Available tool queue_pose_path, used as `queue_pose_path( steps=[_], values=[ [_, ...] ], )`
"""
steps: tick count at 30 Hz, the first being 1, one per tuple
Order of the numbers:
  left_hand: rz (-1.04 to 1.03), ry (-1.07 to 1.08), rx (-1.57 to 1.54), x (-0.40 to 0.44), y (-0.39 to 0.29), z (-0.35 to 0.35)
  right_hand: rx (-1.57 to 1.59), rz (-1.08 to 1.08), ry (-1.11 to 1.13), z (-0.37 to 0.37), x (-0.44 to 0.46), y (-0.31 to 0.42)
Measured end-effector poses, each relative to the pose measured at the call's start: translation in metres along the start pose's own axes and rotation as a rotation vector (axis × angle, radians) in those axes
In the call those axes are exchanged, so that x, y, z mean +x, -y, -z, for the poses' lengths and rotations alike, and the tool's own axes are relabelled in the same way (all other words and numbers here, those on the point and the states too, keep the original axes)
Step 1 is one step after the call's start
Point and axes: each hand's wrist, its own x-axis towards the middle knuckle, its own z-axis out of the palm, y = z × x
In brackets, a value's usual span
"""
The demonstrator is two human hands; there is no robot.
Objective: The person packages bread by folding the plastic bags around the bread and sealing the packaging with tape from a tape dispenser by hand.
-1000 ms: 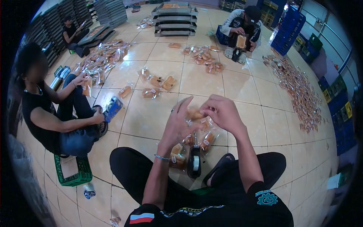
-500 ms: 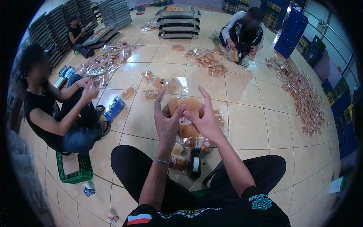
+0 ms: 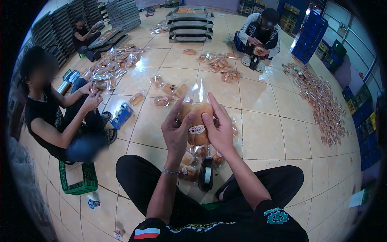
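Between my two hands a bread in a clear bag point(image 3: 198, 133) is held upright, a white label on its front. My left hand point(image 3: 175, 129) grips its left side, thumb on the front. The right side is gripped by my right hand point(image 3: 220, 128), its thumb beside the label. Clear film stands up above the bread. Below, on the floor between my legs, a black tape dispenser point(image 3: 205, 174) lies beside bagged breads point(image 3: 188, 166). More bagged bread shows partly behind my right hand.
Bagged breads point(image 3: 162, 101) lie ahead, with heaps point(image 3: 219, 62) beyond and a long spread point(image 3: 318, 101) at right. One person sits at left by a green crate point(image 3: 78, 187), another at far left, a third at back right. Trays point(image 3: 190, 25) are stacked behind.
Both hands have come together around the bagged bread, which now stands upright with its label showing. The person at back right has lifted a bread off the floor area toward the lap.
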Motion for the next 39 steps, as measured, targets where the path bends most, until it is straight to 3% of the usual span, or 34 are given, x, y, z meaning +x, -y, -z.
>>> queue_pose_path(
  steps=[5,13,18,20,24,27,30,33,37,39],
  values=[
    [-0.101,0.157,0.055,0.001,0.001,0.015,0.010,0.048,0.037,0.008,0.003,0.003],
    [-0.059,0.111,0.036,-0.004,-0.015,0.010,0.086,0.126,0.093,0.014,0.004,0.002],
    [-0.067,0.121,-0.019,-0.007,-0.025,0.005,0.257,-0.056,0.064,0.015,0.001,0.009],
    [0.035,0.087,0.024,-0.009,-0.031,0.001,0.296,-0.069,0.079,0.017,0.003,0.004],
    [0.001,0.093,0.116,-0.007,-0.033,0.007,0.338,-0.060,0.148,0.019,0.006,0.002],
    [0.026,0.090,-0.064,-0.004,-0.033,0.013,0.540,-0.081,0.155,0.015,0.006,0.008],
    [0.086,0.065,-0.081,-0.005,-0.035,0.012,0.568,-0.137,0.229,0.018,0.009,0.011],
    [-0.008,0.077,0.007,-0.004,-0.041,0.006,0.460,-0.168,0.275,0.029,0.013,0.017],
    [-0.041,0.105,0.058,-0.007,-0.039,0.006,0.493,-0.161,0.240,0.027,0.012,0.018],
    [-0.040,0.079,0.028,-0.008,-0.039,0.006,0.630,-0.276,0.142,0.023,0.009,0.024]
  ],
)
